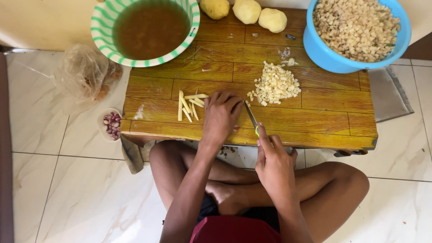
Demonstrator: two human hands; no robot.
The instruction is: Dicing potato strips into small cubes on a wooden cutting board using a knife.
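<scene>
Cutting potato sticks (189, 104), held under left hand (220, 114); knife (251, 118) gripped by right hand (273, 164). Diced pile (275, 84) done just past knife; three whole peeled potatoes (245, 11) left beyond.

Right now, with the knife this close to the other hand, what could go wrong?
1. The knife blade sits right beside the left hand pressing the potato sticks; a slip could nick the fingers.
2. The blue bowl overhangs the table edge and might tip if bumped.
3. The dice pile lies near the blade and could scatter.
</scene>
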